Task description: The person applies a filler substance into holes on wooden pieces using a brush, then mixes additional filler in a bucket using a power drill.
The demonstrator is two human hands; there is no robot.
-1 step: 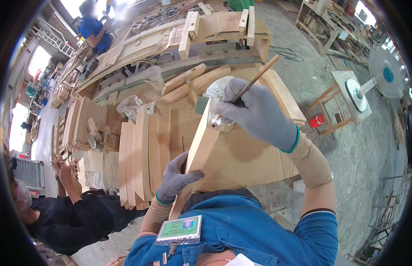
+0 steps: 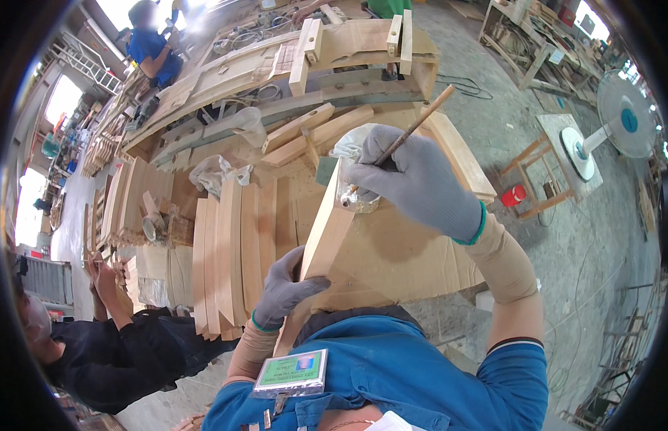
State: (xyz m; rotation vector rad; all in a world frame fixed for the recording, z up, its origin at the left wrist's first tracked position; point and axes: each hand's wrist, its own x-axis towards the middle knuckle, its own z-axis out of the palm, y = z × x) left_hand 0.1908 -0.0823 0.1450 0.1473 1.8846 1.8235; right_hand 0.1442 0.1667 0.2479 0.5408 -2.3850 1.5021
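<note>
My left hand (image 2: 287, 287), in a grey glove, is wrapped round a long pale wooden piece (image 2: 325, 233) that slants away from my body. My right hand (image 2: 413, 179), also gloved in grey, is closed round a thin brown wooden stick (image 2: 420, 123). The stick leans up to the right. Its lower tip is at the far end of the wooden piece, close to a small dark hole. Clear plastic (image 2: 342, 192), whose kind I cannot make out, is by that tip. A dark green flat block (image 2: 325, 171) sits just left of the wood's far end.
Cardboard (image 2: 413, 266) covers the bench. Several wooden slats (image 2: 229, 251) stand in a row at left, near crumpled plastic (image 2: 220, 174). A person in black (image 2: 140, 352) is at lower left. A white fan (image 2: 582, 147) stands on a stool at right, beside a red container (image 2: 513, 195).
The stick's upper end has shifted very slightly up and right, and my right hand has moved a little with it. My left hand and the wood have stayed put.
</note>
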